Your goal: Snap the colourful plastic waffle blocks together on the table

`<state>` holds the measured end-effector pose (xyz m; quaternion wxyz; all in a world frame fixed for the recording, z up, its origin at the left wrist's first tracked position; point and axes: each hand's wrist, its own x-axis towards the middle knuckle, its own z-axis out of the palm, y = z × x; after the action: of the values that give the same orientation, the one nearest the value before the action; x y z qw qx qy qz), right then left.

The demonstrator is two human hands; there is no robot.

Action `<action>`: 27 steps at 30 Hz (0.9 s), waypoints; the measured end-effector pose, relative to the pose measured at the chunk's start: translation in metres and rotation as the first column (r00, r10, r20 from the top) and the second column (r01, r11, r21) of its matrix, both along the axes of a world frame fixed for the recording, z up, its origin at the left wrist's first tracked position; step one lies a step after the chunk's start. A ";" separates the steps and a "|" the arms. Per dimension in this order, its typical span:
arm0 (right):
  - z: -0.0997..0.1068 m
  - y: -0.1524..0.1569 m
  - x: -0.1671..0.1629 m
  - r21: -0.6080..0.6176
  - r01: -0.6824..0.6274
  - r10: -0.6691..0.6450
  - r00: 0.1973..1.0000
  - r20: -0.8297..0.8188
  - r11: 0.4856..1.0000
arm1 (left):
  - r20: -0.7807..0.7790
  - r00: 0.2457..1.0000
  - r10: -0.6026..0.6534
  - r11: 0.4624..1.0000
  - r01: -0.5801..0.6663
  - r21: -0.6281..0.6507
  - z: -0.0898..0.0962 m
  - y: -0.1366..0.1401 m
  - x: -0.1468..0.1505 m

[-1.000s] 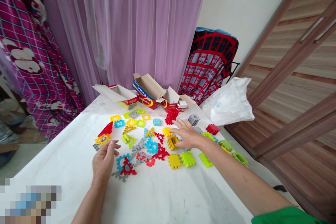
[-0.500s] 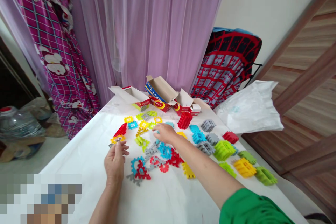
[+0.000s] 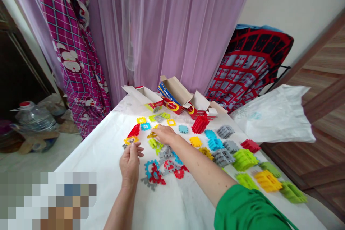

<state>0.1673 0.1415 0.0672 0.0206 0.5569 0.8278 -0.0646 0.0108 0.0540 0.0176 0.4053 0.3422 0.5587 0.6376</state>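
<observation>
My left hand point(image 3: 130, 163) is at the near side of a small build of toy interlocking blocks, its thumb and forefinger closed at the lower edge of a yellow block point(image 3: 131, 140). A red block point(image 3: 134, 129) slants up behind that yellow one. Farther back, my right hand point(image 3: 165, 134) reaches left with its fingertips together on another yellow block point(image 3: 155, 127), mostly covered by the fingers. A blue square block point(image 3: 145, 126) lies just left of those fingertips. Lime-green blocks point(image 3: 155, 145) lie between the two hands.
Opened cardboard boxes point(image 3: 174, 95) stand at the table's back edge. Stacked blocks, among them a red stack point(image 3: 200, 124) and a lime stack point(image 3: 244, 160), sit to the right. Loose blue and red blocks point(image 3: 155, 172) lie in front. A white plastic bag point(image 3: 272, 115) is at the right edge.
My right hand has moved left and come down onto the yellow block. My left hand stays by the red and yellow build. The whole view has shifted, so the table appears farther right.
</observation>
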 end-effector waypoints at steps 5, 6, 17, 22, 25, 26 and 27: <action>-0.001 -0.004 0.013 0.012 0.059 -0.057 0.994 -0.089 0.998 | 0.004 1.000 -0.005 1.000 0.005 0.010 0.003 -0.001 0.001; -0.001 -0.004 0.017 0.012 0.095 -0.093 0.990 -0.110 0.995 | 0.003 1.000 -0.006 1.000 0.006 0.011 0.004 -0.002 0.001; 0.000 -0.015 0.055 -0.177 0.377 -0.407 0.893 -0.191 0.909 | -0.013 1.000 -0.012 1.000 0.012 -0.005 0.002 -0.001 0.001; 0.016 -0.018 0.070 -0.084 0.337 -0.345 0.931 -0.115 0.938 | -0.019 1.000 -0.018 1.000 0.018 -0.004 0.003 -0.001 0.001; 0.021 -0.020 0.078 -0.088 0.288 -0.292 0.955 -0.045 0.954 | -0.021 0.999 -0.025 1.000 0.025 -0.007 0.003 0.000 0.001; 0.021 -0.020 0.081 -0.093 0.275 -0.278 0.961 -0.019 0.957 | -0.022 0.999 -0.028 1.000 0.028 -0.007 0.003 0.000 0.000; 0.021 -0.022 0.084 -0.101 0.261 -0.261 0.965 0.009 0.960 | -0.022 0.999 -0.031 1.000 0.031 -0.006 0.003 0.000 0.000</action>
<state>0.2513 0.1200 0.0882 0.0381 0.6592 0.7429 -0.1101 0.0108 0.0541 0.0205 0.4097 0.3567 0.5596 0.6259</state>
